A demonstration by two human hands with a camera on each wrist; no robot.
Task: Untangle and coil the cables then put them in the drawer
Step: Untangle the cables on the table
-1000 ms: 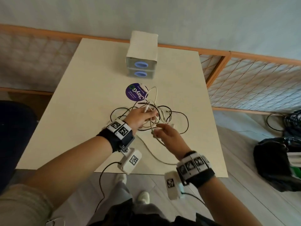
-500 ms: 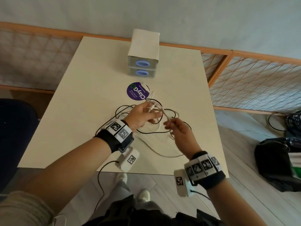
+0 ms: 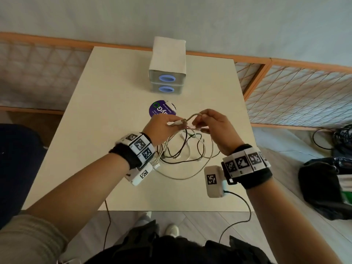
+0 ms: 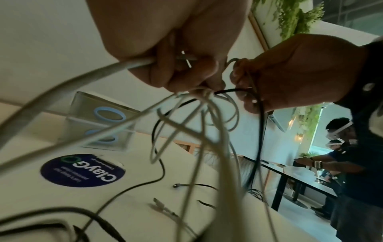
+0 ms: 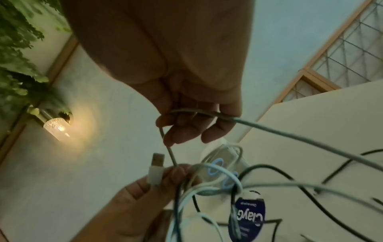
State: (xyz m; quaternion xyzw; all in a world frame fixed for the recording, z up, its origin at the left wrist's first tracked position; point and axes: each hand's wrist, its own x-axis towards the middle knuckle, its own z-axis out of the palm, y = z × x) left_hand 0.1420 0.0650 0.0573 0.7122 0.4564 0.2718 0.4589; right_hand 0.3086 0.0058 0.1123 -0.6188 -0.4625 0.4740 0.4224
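A tangle of white and black cables [image 3: 182, 149] hangs from both hands above the beige table [image 3: 99, 115]. My left hand [image 3: 163, 126] grips the white cable [image 4: 116, 67] near its USB plug [image 5: 156, 170], fingers curled round it. My right hand [image 3: 213, 126] pinches a loop of the same white cable [image 5: 199, 113] just right of the left hand. Black strands [image 4: 159, 173] trail down onto the table. The small two-drawer unit [image 3: 167, 77] with blue ring handles stands at the table's far edge, both drawers closed.
A round purple sticker [image 3: 162, 109] lies on the table between the drawer unit and my hands. A wood lattice railing [image 3: 297, 96] runs behind and to the right. A black bag [image 3: 323, 185] sits on the floor at the right. Other people [image 4: 342, 147] work at a distant table.
Both hands have lifted off the table and come closer together, raising the cable bundle. The right hand moved up and away from me and now pinches a loop of white cable.
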